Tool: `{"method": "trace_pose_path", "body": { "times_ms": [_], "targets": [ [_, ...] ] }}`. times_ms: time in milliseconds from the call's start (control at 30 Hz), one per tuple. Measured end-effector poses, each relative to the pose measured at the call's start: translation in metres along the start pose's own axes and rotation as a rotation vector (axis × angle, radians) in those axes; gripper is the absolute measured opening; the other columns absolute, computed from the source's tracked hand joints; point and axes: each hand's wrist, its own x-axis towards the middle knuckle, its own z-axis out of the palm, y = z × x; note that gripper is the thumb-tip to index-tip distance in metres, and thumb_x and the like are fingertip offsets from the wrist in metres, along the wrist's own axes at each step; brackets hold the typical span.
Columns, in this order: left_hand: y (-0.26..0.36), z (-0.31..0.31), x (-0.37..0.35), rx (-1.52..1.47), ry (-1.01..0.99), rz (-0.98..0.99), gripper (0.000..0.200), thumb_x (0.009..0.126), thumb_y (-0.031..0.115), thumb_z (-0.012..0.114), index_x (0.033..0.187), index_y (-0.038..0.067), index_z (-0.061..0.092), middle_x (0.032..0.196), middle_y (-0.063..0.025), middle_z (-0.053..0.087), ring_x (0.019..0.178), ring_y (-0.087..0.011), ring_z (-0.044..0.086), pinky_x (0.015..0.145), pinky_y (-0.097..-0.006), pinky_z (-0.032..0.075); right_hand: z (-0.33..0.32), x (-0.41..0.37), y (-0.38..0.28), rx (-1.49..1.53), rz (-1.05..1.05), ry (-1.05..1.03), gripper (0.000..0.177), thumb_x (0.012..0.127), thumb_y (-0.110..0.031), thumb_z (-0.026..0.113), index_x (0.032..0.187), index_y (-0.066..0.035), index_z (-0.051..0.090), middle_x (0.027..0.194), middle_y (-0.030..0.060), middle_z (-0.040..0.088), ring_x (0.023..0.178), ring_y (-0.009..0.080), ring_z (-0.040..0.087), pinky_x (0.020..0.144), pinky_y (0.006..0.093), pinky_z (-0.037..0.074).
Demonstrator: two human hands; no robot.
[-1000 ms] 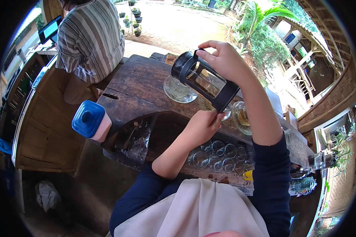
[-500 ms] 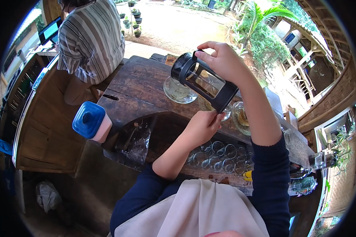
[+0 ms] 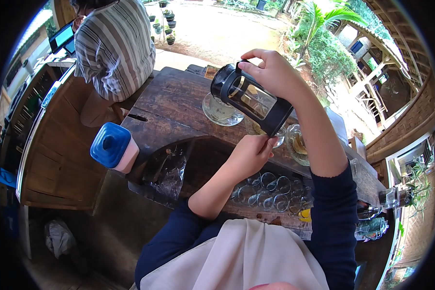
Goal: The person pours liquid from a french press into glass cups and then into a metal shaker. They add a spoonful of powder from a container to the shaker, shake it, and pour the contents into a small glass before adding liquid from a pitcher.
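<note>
A French press (image 3: pixel 251 99) with a black frame is tipped on its side, its lid end pointing left. My right hand (image 3: pixel 270 72) is closed around its handle from above. Under the lid end, a clear glass cup (image 3: pixel 221 109) stands on a glass saucer (image 3: pixel 229 121). My left hand (image 3: pixel 249 157) is closed just below the lower corner of the press base; what its fingers pinch is hidden. Close beside it are a glass (image 3: pixel 279 137) and, further right, a glass dish (image 3: pixel 297 145) with something yellowish in it.
Several upturned glasses (image 3: pixel 266 191) fill the lower shelf of the wooden counter (image 3: pixel 164 96). A blue-lidded container (image 3: pixel 111 145) stands at the left. Beyond it, a person in a striped shirt (image 3: pixel 113 48) sits by a laptop (image 3: pixel 63 37). A yellow object (image 3: pixel 304 215) lies near my right sleeve.
The whole view has shifted slightly. Both hands and the tipped French press keep nearly the same pose over the counter. The seated person's head and arm have moved a little.
</note>
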Motion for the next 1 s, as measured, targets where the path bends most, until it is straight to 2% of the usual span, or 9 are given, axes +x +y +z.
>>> {"method": "trace_pose_path", "body": {
  "times_ms": [267,333,733,1000],
  "targets": [
    [-0.001,0.004,0.001,-0.052,0.027,0.005,0.031,0.096,0.021,0.049,0.103,-0.006,0.062,0.088,-0.0150,0.069,0.072,-0.0188,0.068,0.064,-0.0287,0.052,0.000,0.002,0.000,0.035,0.014,-0.012,0.034,0.086,-0.033,0.061,0.110,-0.008,0.063,0.053,-0.0005,0.053,0.049,0.0073,0.047,0.052,0.0278,0.038],
    [0.000,0.005,0.001,-0.076,0.001,-0.044,0.032,0.096,0.022,0.050,0.105,-0.007,0.061,0.088,-0.0152,0.069,0.073,-0.0180,0.068,0.064,-0.0281,0.051,-0.001,0.003,0.001,0.004,-0.001,-0.017,0.033,0.086,-0.032,0.062,0.108,-0.008,0.065,0.054,0.0004,0.055,0.050,0.0079,0.048,0.053,0.0278,0.039],
    [-0.004,0.007,0.000,-0.099,-0.017,-0.034,0.035,0.096,0.022,0.051,0.110,-0.009,0.058,0.096,-0.0146,0.068,0.080,-0.0164,0.066,0.071,-0.0273,0.051,0.001,0.011,0.007,-0.067,-0.007,-0.014,0.036,0.084,-0.036,0.063,0.106,-0.008,0.067,0.064,0.0050,0.061,0.060,0.0116,0.057,0.060,0.0290,0.044],
    [-0.003,0.007,0.000,-0.121,-0.016,-0.045,0.036,0.096,0.022,0.051,0.112,-0.010,0.057,0.099,-0.0144,0.068,0.081,-0.0161,0.066,0.073,-0.0273,0.051,0.004,0.015,0.009,-0.065,-0.027,-0.006,0.036,0.084,-0.036,0.063,0.105,-0.008,0.067,0.065,0.0060,0.061,0.061,0.0128,0.058,0.060,0.0292,0.045]
  ]
}}
